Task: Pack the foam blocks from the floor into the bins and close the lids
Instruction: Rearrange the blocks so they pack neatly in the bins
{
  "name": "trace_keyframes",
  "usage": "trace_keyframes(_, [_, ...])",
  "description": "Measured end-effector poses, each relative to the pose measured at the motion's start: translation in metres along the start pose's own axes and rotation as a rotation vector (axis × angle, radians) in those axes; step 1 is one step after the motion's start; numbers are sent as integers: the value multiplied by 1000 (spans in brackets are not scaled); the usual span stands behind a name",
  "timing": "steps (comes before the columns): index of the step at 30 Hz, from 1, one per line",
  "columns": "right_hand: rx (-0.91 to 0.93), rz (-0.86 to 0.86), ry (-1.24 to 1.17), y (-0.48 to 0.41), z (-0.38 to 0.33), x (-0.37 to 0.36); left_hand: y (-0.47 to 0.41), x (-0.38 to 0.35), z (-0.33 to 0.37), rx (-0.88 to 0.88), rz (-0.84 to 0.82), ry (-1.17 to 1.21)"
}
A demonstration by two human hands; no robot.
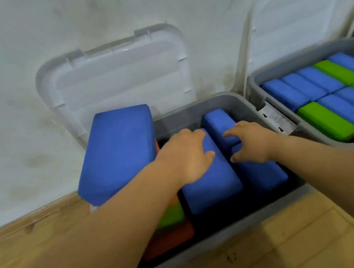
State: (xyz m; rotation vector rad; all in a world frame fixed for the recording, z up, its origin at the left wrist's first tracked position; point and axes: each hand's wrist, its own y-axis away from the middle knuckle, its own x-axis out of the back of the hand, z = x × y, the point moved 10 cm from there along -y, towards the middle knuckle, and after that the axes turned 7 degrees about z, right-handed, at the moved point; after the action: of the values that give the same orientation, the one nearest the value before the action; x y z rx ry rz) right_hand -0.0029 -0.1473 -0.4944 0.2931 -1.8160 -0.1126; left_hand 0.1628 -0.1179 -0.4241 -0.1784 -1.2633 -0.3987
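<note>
1. The middle blue rectangular foam block [212,186] lies flat in the near grey plastic bin [213,252], raised above the blocks around it.
2. The left hand [186,155] rests on its far end. The fingers [189,134] bend down over the far edge, clamped on the block, and the thumb lies across the top face.
3. The right hand [251,143] lies palm down on the right blue foam block [263,174], which sits just beside the middle one. Its fingers are apart and nearly straight, gripping nothing.
4. A far blue foam block [219,121] stands behind them, near the bin's back wall.
5. A broad blue foam block [116,152] leans tilted over the bin's left rim.
6. Under the left forearm, a green foam block [172,215] and an orange foam block [171,239] lie low in the bin's left part.
7. The bin's translucent white lid [120,77] stands open against the pale wall [12,78].
8. A white printed label [275,119] hangs at the bin's right rim.
9. To the right, a second grey bin [276,67] holds blue, green and orange blocks packed on edge in two rows; its lid [296,15] is also open against the wall.
10. Both bins stand on the wooden floor [50,246].
</note>
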Motion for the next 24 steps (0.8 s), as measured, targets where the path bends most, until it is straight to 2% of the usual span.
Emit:
trace_keyframes(2, [-37, 29, -80, 3, -15, -1, 16, 39, -5, -53, 99, -32])
trace_keyframes(4, [-86, -81, -32, 2, -26, -22, 30, 66, -23, -50, 194, -83])
trace_keyframes(6, [-137, -186, 2, -2, -34, -46, 43, 79, -55, 13, 234, -149])
trace_keyframes(8, [-204, -216, -107, -7, -40, -59, 55, 79, -90, 100, 208, -218])
trace_keyframes(11, [-275, -154, -286, -13, -43, -64, 73, 66, -133, 210, 163, -221])
trace_keyframes(14, [-272, -57, -434, -9, -45, -60, 80, 59, -140, 197, 239, -243])
trace_keyframes(18, [-264, -5, -481, 5, -38, -55, 77, 59, -135, 198, 256, -262])
trace_keyframes(21, [-173, 9, -557, 12, -45, -40, 73, 59, -133, 207, 240, -259])
trace_keyframes(24, [-113, 42, -482, 13, -60, -18, 69, 60, -131, 222, 184, -263])
